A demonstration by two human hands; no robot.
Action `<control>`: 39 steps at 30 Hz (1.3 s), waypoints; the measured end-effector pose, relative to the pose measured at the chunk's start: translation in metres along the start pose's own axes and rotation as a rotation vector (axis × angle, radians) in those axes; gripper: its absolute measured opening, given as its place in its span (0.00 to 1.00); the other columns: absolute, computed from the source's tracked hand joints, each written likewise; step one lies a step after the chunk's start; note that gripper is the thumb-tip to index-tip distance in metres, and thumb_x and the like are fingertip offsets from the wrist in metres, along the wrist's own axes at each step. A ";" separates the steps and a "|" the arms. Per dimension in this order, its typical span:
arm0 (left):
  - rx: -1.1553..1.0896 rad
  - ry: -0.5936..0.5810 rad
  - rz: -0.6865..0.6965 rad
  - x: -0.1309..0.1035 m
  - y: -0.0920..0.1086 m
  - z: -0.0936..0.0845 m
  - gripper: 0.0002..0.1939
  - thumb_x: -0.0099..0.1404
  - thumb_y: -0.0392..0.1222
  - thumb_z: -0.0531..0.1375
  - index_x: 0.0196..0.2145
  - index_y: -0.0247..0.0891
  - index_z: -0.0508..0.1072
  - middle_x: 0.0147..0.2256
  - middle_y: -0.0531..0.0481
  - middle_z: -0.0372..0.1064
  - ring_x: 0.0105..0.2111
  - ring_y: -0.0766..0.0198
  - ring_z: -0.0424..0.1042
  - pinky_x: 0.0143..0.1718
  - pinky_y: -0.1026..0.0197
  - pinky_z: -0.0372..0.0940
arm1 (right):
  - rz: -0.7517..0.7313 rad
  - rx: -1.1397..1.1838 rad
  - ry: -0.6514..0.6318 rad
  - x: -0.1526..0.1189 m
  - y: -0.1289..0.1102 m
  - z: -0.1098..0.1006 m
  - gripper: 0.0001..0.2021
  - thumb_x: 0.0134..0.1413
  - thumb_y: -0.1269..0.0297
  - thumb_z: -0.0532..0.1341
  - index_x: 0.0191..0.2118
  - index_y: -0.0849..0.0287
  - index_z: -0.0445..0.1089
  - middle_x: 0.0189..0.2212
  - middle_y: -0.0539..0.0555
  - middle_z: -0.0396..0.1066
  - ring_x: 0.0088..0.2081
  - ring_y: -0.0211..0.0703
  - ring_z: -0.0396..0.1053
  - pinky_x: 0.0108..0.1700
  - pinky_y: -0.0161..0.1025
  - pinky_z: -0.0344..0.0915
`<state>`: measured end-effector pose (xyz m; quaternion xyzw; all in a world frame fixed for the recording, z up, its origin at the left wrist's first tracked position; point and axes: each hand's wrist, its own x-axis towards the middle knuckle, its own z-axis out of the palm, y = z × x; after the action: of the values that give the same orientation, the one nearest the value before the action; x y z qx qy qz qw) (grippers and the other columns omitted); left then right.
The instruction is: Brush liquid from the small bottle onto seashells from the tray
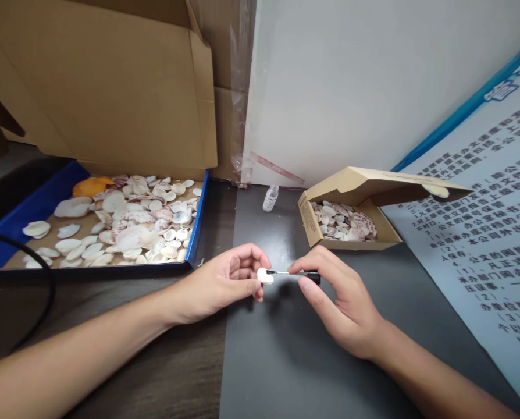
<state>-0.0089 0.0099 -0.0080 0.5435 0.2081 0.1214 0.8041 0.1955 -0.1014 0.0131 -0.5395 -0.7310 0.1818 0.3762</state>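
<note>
Between the thumb and fingers of my left hand (pixel 230 278) is a small white shell (pixel 265 276), held above the edge of the dark grey mat (pixel 260 361). My right hand (pixel 342 299) pinches a thin applicator (pixel 313 276) with a black cap and a slim rod. The rod points left, and its tip touches the shell's upper part. Behind the hands, a small clear glass bottle (pixel 270 199) with a white label stands upright on the mat, its neck uncapped.
At the left, a blue-edged open box (pixel 198 224) holds many shells, its cardboard lid (pixel 142 87) raised. A small cardboard box (pixel 311 224) of shells stands back right, lid partly open. A black cable (pixel 50 285) curves at far left; a printed sheet (pixel 482 233) stands at right.
</note>
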 end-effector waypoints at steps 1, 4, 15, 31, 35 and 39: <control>-0.004 0.005 -0.001 0.000 0.000 0.000 0.11 0.65 0.40 0.64 0.40 0.36 0.65 0.33 0.53 0.67 0.33 0.69 0.68 0.39 0.63 0.62 | 0.003 -0.005 0.011 0.000 0.000 -0.001 0.07 0.66 0.69 0.54 0.44 0.56 0.68 0.34 0.53 0.68 0.33 0.41 0.68 0.32 0.37 0.66; 0.000 0.019 -0.007 0.000 0.001 0.001 0.11 0.64 0.38 0.64 0.40 0.36 0.65 0.33 0.54 0.65 0.33 0.70 0.67 0.38 0.64 0.62 | -0.006 0.011 0.005 -0.002 -0.001 -0.002 0.07 0.66 0.69 0.54 0.46 0.55 0.67 0.35 0.52 0.68 0.35 0.41 0.68 0.33 0.36 0.66; 0.050 0.024 0.017 -0.002 0.000 0.000 0.11 0.65 0.36 0.63 0.39 0.38 0.63 0.35 0.56 0.59 0.33 0.71 0.63 0.36 0.65 0.60 | 0.018 0.006 -0.024 -0.002 0.001 0.000 0.10 0.68 0.68 0.53 0.49 0.54 0.68 0.37 0.53 0.66 0.36 0.41 0.68 0.36 0.39 0.65; -0.023 0.040 0.038 -0.002 0.002 0.004 0.13 0.63 0.35 0.64 0.36 0.39 0.60 0.31 0.58 0.59 0.30 0.72 0.62 0.31 0.67 0.64 | 0.005 0.056 0.031 -0.003 0.005 0.005 0.12 0.62 0.68 0.60 0.51 0.52 0.65 0.36 0.50 0.68 0.33 0.38 0.69 0.33 0.35 0.68; -0.026 0.048 0.028 -0.002 0.004 0.005 0.13 0.63 0.35 0.63 0.36 0.39 0.60 0.31 0.58 0.59 0.29 0.73 0.62 0.30 0.68 0.63 | 0.061 0.101 0.134 -0.005 0.007 0.005 0.11 0.62 0.67 0.62 0.48 0.52 0.63 0.36 0.49 0.68 0.31 0.36 0.69 0.32 0.33 0.69; -0.030 0.046 0.020 -0.003 0.005 0.006 0.13 0.62 0.35 0.64 0.36 0.39 0.60 0.31 0.59 0.59 0.28 0.73 0.62 0.30 0.68 0.62 | -0.001 0.066 0.082 -0.003 0.005 0.004 0.07 0.61 0.67 0.62 0.43 0.53 0.65 0.32 0.47 0.68 0.28 0.35 0.68 0.32 0.33 0.68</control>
<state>-0.0086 0.0061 -0.0008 0.5304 0.2192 0.1449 0.8060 0.1964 -0.1014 0.0060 -0.5335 -0.7087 0.1834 0.4237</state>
